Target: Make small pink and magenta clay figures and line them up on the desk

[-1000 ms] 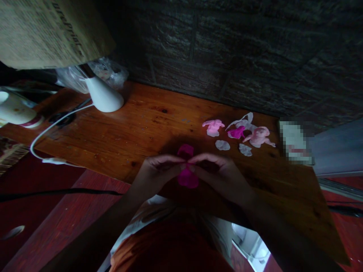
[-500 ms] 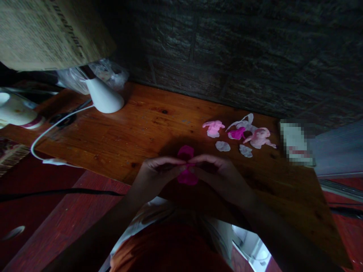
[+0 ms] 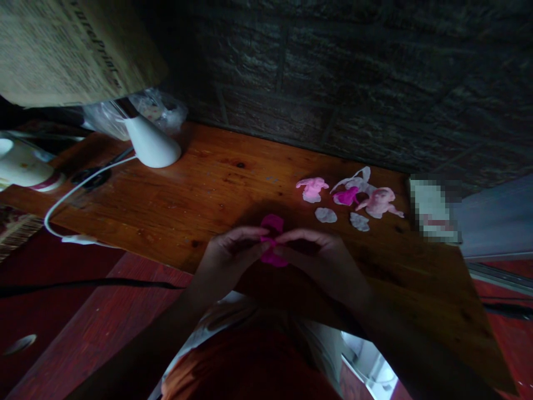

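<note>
Between my hands is a bright magenta piece of thin, soft material [image 3: 272, 223], perhaps crepe paper or cloth, narrowed at its middle. My left hand [image 3: 230, 254] pinches that middle from the left with thumb and forefinger. From the right, my right hand [image 3: 318, 255] pinches it close to the left fingertips. The wider ends of the piece show above and below my fingers. Farther right on the wooden table [image 3: 233, 183] lie a light pink piece [image 3: 313, 188], a magenta piece [image 3: 346, 195], a pale pink piece [image 3: 378, 202] and two whitish round scraps [image 3: 325, 215].
At the left stands a lamp with a white base [image 3: 155, 145] and a print-covered shade [image 3: 79, 55]; its white cable [image 3: 77, 191] hangs over the table edge. A white container [image 3: 25, 166] is at far left. A dark brick wall [image 3: 308, 83] runs behind.
The magenta piece has shifted slightly in my fingers, and my fingertips are a little farther apart. The scraps on the table lie as before.
</note>
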Demonstrator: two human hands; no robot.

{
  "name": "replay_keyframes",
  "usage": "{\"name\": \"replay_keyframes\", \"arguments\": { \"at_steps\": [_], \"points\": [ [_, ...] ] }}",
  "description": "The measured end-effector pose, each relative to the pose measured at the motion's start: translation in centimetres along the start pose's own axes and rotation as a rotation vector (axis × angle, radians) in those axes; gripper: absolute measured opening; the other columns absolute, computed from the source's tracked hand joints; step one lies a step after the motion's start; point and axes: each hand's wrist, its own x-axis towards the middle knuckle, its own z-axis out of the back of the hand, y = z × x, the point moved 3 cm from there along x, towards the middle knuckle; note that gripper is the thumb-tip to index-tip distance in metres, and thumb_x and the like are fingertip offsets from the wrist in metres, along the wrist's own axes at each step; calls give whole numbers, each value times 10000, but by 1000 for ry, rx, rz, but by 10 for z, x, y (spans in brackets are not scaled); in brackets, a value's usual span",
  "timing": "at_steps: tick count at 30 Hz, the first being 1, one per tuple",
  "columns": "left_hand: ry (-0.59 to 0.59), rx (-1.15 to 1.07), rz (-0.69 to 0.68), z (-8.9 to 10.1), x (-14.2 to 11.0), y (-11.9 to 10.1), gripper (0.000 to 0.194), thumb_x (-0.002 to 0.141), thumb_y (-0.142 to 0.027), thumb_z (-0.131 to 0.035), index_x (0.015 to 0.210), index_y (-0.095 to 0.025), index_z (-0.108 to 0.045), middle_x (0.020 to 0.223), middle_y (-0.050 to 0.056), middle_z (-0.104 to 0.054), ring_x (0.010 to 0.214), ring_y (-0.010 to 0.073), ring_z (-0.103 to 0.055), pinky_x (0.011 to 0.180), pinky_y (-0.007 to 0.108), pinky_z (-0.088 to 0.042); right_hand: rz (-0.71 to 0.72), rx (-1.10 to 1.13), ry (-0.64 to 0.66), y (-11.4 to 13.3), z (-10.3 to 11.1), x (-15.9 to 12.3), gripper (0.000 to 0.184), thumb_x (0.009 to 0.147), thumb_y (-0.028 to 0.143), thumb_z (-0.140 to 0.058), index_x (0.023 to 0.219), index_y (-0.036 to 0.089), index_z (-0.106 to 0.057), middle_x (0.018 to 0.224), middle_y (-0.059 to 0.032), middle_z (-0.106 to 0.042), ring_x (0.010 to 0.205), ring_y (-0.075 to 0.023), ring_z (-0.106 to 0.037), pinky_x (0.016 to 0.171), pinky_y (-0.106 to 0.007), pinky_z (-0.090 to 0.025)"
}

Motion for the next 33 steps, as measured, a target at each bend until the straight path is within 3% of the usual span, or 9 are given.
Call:
{"name": "replay_keyframes", "arguments": {
  "at_steps": [15,18,22,28,33],
  "points": [
    [-9,47,-20,0,2,-1,142,784,-214,-831,925,-207,-820,934,30,-844,861,176,-792,812,261,-651,56,-19,-35,2,-1,-1,160,808,249,-818,965,279,-807,1030,-3,-838,953,-186,-789,897,-345,-635],
    [-14,17,-32,1,2,0,166,771,-191,-835,936,-203,-816,955,30,-842,889,174,-793,852,267,-649,-17,40,-5,1,-2,0,213,829,319,-821,1038,282,-802,1088,-12,-832,998,-188,-786,883,-334,-645],
    [-18,-45,-36,-1,1,2,205,751,-173,-858,948,-203,-810,1005,32,-844,932,171,-792,896,265,-638,-109,118,48,-4,-4,0,207,830,379,-826,1004,269,-815,1017,-11,-837,903,-181,-793,778,-314,-664],
    [-82,-154,-31,-5,1,5,205,726,-160,-884,906,-217,-803,954,0,-845,899,146,-792,889,239,-633,31,49,-27,-1,-2,0,168,800,272,-848,966,285,-826,996,5,-840,942,-179,-783,909,-340,-631],
    [-88,-119,-68,-5,-1,3,169,753,-161,-868,901,-212,-803,924,5,-838,868,140,-784,855,228,-631,-42,107,3,2,-3,-1,197,824,315,-830,1018,278,-820,1051,-4,-838,976,-182,-785,919,-341,-636]
  ]
}}
